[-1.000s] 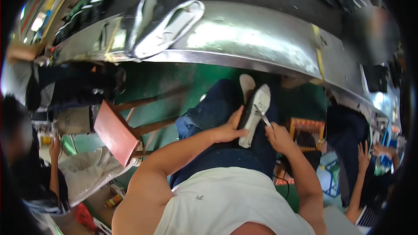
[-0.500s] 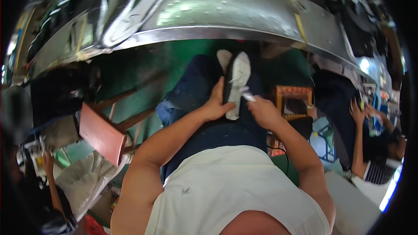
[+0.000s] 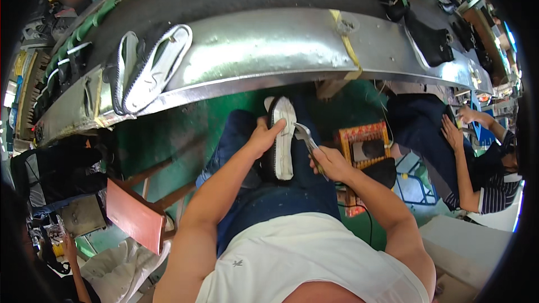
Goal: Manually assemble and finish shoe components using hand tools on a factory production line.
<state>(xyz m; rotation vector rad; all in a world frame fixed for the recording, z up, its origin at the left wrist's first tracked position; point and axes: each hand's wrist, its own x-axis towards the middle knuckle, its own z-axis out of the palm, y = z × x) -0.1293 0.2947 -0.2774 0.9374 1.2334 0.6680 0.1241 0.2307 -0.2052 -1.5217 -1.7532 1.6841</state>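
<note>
An unfinished shoe [image 3: 284,148] lies across my lap, long and narrow, with a white bottom facing up and a dark ridged edge. My left hand [image 3: 263,136] grips it from the left side, thumb lying on the white face. Wrapped round the handle of a metal hand tool with a curved silver head [image 3: 304,132] is my right hand [image 3: 331,164]. The tool's tip is at the shoe's right edge; whether it touches cannot be made out. Part of another pale sole [image 3: 268,102] shows behind the shoe's far end.
A metal-edged bench [image 3: 264,39] curves across ahead, bearing a pair of white soles with dark stitched rims [image 3: 160,70] and dark boots [image 3: 426,39]. A reddish stool [image 3: 135,213] stands at left, an orange-patterned frame [image 3: 364,140] at right. Other people work on both sides, one with hands [image 3: 452,132] visible.
The view has shifted, showing more of the bench. My left hand has moved farther along the shoe. The tool, blurred before, now shows its curved head at the shoe's right edge.
</note>
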